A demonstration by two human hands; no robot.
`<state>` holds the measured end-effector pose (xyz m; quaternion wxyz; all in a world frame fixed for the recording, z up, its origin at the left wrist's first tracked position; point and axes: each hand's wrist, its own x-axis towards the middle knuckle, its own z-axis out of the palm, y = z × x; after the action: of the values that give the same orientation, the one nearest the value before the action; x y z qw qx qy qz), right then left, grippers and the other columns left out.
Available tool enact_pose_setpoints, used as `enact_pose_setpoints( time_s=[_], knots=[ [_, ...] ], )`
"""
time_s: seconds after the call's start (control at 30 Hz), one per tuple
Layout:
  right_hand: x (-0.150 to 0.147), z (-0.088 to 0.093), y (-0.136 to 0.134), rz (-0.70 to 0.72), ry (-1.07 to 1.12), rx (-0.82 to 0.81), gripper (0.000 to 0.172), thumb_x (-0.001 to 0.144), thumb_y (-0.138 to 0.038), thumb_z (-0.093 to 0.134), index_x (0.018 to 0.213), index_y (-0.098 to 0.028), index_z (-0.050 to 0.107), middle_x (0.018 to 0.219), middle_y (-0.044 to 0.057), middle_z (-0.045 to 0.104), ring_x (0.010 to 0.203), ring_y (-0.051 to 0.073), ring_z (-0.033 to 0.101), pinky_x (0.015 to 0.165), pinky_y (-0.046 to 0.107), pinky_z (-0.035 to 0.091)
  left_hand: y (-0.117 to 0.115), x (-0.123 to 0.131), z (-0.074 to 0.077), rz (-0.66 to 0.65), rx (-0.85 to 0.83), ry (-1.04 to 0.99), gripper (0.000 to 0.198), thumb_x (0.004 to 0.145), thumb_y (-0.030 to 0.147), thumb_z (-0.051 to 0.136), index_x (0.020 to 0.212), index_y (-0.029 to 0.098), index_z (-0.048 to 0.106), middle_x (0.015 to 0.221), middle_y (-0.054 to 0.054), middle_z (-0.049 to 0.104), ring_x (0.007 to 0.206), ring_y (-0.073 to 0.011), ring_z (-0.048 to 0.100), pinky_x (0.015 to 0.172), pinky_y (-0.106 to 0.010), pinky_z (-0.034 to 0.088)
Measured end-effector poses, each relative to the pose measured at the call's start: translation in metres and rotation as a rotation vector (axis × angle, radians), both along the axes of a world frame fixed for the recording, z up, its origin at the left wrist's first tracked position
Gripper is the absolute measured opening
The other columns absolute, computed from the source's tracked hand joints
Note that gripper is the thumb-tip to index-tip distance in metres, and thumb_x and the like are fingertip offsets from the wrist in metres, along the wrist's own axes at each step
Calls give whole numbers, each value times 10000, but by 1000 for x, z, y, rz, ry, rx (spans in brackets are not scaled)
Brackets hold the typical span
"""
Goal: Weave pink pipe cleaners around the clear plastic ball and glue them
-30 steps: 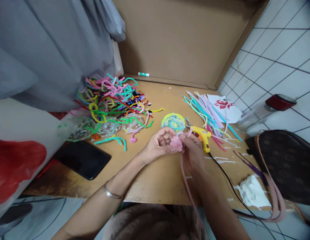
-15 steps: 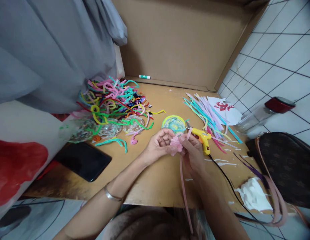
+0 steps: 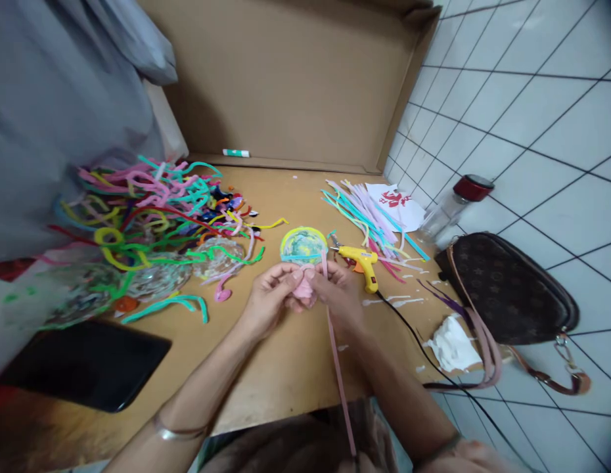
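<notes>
My left hand [image 3: 271,295] pinches a small pink fuzzy bundle [image 3: 304,286] from the left. My right hand [image 3: 339,292] grips the same bundle from the right. A long pink pipe cleaner [image 3: 339,371] runs up through my right hand, its short end standing above the fingers and its tail hanging over the table's front edge. Just beyond my hands lies a round disc with a yellow rim [image 3: 303,243]. Right of the disc, a yellow glue gun [image 3: 361,261] rests on its side, near my right hand.
Tangled pipe cleaners [image 3: 158,197] and a black phone [image 3: 91,361] lie left. Straight pipe cleaners [image 3: 367,213], a bottle [image 3: 453,203], a brown bag [image 3: 512,289], white tissue [image 3: 453,343] and the glue gun's cord are right. Cardboard [image 3: 295,85] stands behind.
The view has swung right, so the table items appear farther left. My fingers have shifted around the pink bundle, with both thumbs now on its near side.
</notes>
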<state>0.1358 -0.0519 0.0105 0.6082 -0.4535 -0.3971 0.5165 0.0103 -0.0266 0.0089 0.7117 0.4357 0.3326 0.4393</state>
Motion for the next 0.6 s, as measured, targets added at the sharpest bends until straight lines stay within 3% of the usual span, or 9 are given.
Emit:
enact_pose_setpoints(
  time_s=[0.3,0.6],
  knots=[
    [9,5,0,-12,-167,21,218,719,-311,686,599,-191,550,428,-73,503,380,68,423,401,195,328,1,4,-5,53,96,189,286,681,406,738,720,133,660,562,-7,640,478,-108,583,408,-180,431],
    [7,2,2,-40,-13,-23,170,663,-291,723,602,-193,597,413,-103,394,363,45,256,376,194,251,2,4,-4,66,76,176,217,672,346,705,731,139,682,546,17,600,454,-84,531,402,-173,394]
  ],
)
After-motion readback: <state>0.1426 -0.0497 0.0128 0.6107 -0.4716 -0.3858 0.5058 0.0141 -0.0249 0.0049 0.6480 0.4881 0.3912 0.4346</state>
